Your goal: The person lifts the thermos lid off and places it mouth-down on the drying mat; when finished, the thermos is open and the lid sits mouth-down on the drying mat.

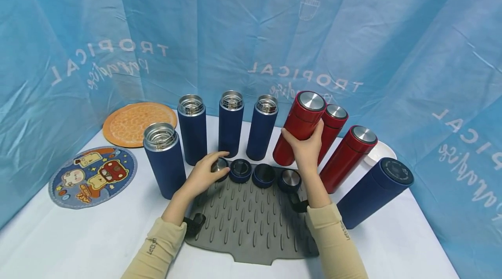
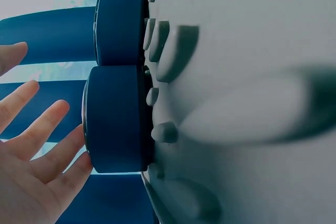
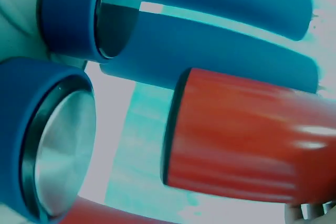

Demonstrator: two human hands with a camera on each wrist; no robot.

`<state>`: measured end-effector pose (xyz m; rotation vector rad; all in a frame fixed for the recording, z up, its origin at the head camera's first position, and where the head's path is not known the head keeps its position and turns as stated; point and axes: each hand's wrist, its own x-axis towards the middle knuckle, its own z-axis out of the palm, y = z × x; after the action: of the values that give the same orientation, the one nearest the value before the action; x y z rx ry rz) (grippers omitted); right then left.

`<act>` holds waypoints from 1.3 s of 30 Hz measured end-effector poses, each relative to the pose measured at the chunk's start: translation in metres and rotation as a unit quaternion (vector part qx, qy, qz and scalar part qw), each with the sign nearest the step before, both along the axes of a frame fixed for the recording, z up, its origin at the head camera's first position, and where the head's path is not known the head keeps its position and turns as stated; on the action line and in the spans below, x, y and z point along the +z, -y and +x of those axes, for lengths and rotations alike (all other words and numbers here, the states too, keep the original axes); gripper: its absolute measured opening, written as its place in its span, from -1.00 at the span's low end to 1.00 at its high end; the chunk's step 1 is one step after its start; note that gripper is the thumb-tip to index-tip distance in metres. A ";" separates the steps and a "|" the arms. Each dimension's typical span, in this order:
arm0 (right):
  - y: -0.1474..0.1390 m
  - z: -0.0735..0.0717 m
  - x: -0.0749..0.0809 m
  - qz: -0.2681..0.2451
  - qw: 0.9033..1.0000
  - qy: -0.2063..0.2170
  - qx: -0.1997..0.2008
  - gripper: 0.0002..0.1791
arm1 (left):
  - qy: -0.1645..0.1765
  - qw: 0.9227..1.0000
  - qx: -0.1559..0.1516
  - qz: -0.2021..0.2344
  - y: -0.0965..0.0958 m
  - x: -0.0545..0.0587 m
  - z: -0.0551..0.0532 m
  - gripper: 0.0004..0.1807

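Observation:
My left hand is over the leftmost dark blue lid on the grey mat. In the left wrist view its fingers are spread, with fingertips touching the lid's top edge. My right hand grips a red thermos with a silver-topped lid. The right wrist view shows that thermos raised off the table, its dark base exposed. Beside the left hand's lid, in a row, sit two dark-topped blue lids and a silver-topped lid.
Several lidless blue thermoses stand behind and left of the grey mat. At right are two more red thermoses and a lidded blue thermos, near a white dish. A pizza-patterned mat and a cartoon mat lie left.

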<state>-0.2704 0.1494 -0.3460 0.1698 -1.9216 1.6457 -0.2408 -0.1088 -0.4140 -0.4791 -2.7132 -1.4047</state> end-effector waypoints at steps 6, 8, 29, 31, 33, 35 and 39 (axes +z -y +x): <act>-0.004 0.027 0.002 0.104 0.994 -0.037 0.006 -0.12 | -0.004 1.000 -0.003 -0.002 0.001 0.001 -0.002 -0.46; -0.005 0.034 0.000 0.173 0.984 -0.043 0.000 -0.11 | -0.004 1.000 -0.002 -0.002 0.001 0.001 -0.002 -0.46; 0.012 0.064 -0.026 0.586 0.810 -0.017 -0.023 -0.04 | -0.089 0.989 -0.067 0.092 -0.018 0.022 0.016 -0.47; 0.014 0.065 -0.027 0.599 0.800 -0.022 -0.018 -0.01 | -0.099 0.988 -0.085 0.084 -0.023 0.023 0.019 -0.46; 0.017 0.067 -0.028 0.610 0.792 -0.025 -0.009 0.01 | -0.106 0.988 -0.089 0.065 -0.027 0.022 0.022 -0.47; 0.020 0.068 -0.029 0.618 0.786 -0.024 -0.001 0.03 | -0.121 0.989 -0.072 0.039 -0.030 0.021 0.024 -0.52; 0.026 0.070 -0.034 0.618 0.786 -0.014 0.008 0.04 | -0.170 0.985 -0.022 0.000 -0.035 0.017 0.026 -0.63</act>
<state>-0.2003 0.1236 -0.3796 0.6953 -2.6465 0.1146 -0.2144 -0.0737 -0.3970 -0.7101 -2.4438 -1.2021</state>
